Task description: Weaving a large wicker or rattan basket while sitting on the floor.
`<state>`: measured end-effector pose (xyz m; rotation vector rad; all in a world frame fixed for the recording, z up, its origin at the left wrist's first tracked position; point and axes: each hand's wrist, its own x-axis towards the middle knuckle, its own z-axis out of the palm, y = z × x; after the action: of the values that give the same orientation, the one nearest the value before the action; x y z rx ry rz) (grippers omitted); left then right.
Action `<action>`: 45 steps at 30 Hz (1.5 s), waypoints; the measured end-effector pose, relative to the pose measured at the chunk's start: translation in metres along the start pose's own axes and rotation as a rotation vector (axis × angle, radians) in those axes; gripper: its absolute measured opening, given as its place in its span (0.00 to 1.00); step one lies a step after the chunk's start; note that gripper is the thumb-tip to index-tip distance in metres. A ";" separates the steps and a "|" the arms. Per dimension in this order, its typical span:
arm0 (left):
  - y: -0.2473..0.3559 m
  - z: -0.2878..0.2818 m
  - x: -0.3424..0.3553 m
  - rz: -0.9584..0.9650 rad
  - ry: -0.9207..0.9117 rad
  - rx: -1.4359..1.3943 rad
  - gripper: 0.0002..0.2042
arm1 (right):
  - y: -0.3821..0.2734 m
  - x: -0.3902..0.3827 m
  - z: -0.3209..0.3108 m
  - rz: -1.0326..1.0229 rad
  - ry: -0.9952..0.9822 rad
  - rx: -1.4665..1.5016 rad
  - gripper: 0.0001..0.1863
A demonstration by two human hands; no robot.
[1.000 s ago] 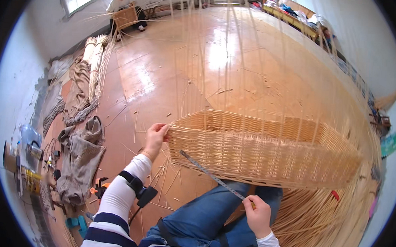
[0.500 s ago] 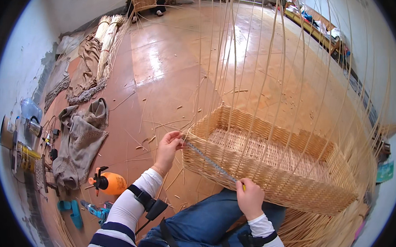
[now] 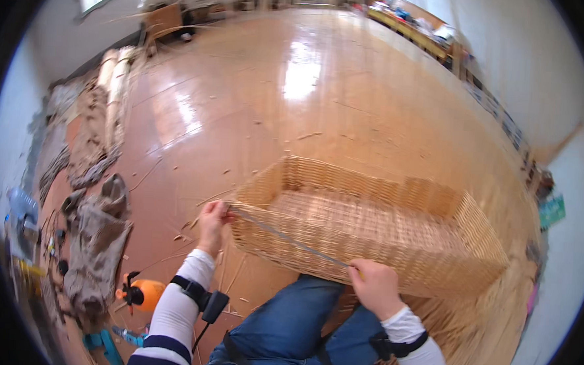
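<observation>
A large rectangular wicker basket [image 3: 394, 250] stands across my knees' far side, its woven floor showing inside. Along its near wall runs a thin, grey-looking measuring tape [image 3: 289, 238], slanting down to the right. My left hand [image 3: 212, 228] pinches one end at the basket's left corner. My right hand [image 3: 375, 288] is closed round the tape's other part, in front of the near wall; a bit of yellow shows at its fingers. The tall upright canes seen earlier above the basket are smeared to faint streaks.
On the left lie a grey-brown cloth [image 3: 98, 245], an orange spray bottle [image 3: 147, 294] and teal slippers [image 3: 106, 350]. Loose canes [image 3: 469, 334] spread at the lower right. Cane bundles [image 3: 116, 87] lie farther back; another person [image 3: 161, 0] sits at the far left.
More tape now stretches between my hands, the right one farther along the basket's near wall. The whole view has shifted and blurred; the far person shows more.
</observation>
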<state>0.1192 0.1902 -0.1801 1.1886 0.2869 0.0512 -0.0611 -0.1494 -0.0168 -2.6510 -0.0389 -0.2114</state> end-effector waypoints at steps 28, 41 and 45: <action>-0.031 -0.073 0.123 0.026 -0.191 0.294 0.14 | 0.226 -0.194 -0.227 0.401 0.612 -0.769 0.10; -0.011 -0.031 0.113 0.056 -0.286 0.341 0.14 | 0.226 -0.194 -0.224 0.495 0.585 -0.781 0.11; -0.008 -0.027 0.096 0.062 -0.303 0.351 0.13 | 0.221 -0.191 -0.217 0.512 0.548 -0.845 0.09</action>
<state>0.2044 0.2299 -0.2157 1.5316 -0.0108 -0.1303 -0.2669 -0.4442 0.0416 -3.1539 1.1114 -0.9292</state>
